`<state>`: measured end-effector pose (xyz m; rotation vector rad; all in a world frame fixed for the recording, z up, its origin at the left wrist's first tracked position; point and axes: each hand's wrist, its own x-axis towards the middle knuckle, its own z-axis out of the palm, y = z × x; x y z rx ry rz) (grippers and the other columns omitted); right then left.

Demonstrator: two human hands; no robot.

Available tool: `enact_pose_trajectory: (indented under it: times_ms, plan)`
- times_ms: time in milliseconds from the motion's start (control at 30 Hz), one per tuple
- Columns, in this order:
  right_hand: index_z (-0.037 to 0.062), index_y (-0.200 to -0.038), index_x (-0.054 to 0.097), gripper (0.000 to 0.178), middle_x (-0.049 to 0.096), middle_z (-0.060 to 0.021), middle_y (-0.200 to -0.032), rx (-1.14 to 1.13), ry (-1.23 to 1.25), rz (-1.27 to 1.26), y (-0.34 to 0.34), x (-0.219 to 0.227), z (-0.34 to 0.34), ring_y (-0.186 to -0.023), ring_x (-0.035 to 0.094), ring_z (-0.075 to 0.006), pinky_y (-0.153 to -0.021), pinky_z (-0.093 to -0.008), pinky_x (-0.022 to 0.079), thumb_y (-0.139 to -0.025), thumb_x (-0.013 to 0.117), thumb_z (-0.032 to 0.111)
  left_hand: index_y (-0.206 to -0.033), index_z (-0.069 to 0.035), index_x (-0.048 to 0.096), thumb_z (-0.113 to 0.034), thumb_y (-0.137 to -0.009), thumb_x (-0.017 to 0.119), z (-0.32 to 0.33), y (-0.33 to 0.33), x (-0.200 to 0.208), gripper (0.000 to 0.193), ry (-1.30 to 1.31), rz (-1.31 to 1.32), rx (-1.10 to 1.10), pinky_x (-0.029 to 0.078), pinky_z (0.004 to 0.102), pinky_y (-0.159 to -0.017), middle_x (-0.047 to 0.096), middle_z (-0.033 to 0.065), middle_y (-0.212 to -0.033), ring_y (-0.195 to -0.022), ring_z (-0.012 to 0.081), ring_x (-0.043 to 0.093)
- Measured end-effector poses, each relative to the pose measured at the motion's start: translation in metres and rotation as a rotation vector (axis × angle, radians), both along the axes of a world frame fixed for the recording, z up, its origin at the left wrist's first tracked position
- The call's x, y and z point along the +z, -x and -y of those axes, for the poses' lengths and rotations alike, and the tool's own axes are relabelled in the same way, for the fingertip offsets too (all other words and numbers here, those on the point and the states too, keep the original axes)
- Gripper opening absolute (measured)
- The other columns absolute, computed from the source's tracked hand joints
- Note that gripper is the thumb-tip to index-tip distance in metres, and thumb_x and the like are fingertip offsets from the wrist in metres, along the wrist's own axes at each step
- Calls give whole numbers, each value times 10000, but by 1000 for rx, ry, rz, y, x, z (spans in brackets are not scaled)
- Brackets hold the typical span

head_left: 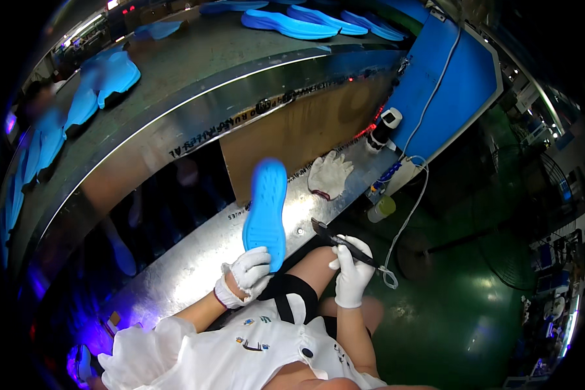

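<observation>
My left hand point(248, 274), in a white knitted glove, is closed on the heel end of a bright blue shoe sole point(266, 205). The sole points upright away from me, its grooved and dotted face showing. Its toe end is a little blurred. A slim black corded tool point(357, 252), pen-like with a flat dark tip, is gripped in my gloved right hand point(353, 272). That tip sits to the right of the sole, apart from it. What exact kind of tool it is, I cannot tell.
A metal ledge point(175, 266) lies before me, with a loose white glove point(330, 175) on it. Behind stands a cardboard sheet point(305, 136). More blue soles point(289, 23) lie on the curved conveyor point(195, 58). A pale cable point(415, 214) hangs beside a blue panel point(445, 84) and a yellow-lidded jar point(381, 209).
</observation>
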<state>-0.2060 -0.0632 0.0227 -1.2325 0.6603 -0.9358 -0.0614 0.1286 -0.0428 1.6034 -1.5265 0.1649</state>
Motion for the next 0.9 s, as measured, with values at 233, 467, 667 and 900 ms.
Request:
enact_pose_trajectory:
  times_ms: [233, 467, 667, 900]
  plan:
    - [-44, -1090, 618, 214, 682, -93, -938, -63, -65, -26, -3, -9, -2, -711, 635, -99, -549, -193, 517, -892, 657, 27, -1301, -87, 511, -450, -892, 547, 3, -14, -12, 547, 107, -1585, 260, 499, 422, -871, 513, 209, -1334, -1069, 315, 579]
    - [-23, -1082, 634, 225, 670, -62, -892, 15, -130, -50, -13, -29, -10, -699, 621, -80, -552, -192, 517, -881, 690, 60, -1381, -85, 477, -885, -803, 251, 45, -52, -69, 1012, 66, -2520, -855, 521, 414, -503, 589, 241, -1205, -637, 279, 595]
    - [30, -980, 688, 171, 674, -86, -774, 41, 411, -442, -50, -49, 9, -624, 640, -191, -606, -308, 512, -845, 725, 129, -1341, -23, 485, -789, -889, 272, 67, -1, -41, 915, 183, -2359, -682, 556, 540, -830, 613, 250, -1147, -886, 383, 650]
    - [65, -951, 694, 188, 687, -104, -868, 292, 859, -240, -37, 30, -30, -771, 674, -244, -713, -339, 534, -773, 754, 58, -1415, -70, 442, -710, -932, 346, 74, 1, -30, 807, 428, -2191, -546, 512, 481, -967, 559, 198, -1313, -1130, 331, 602]
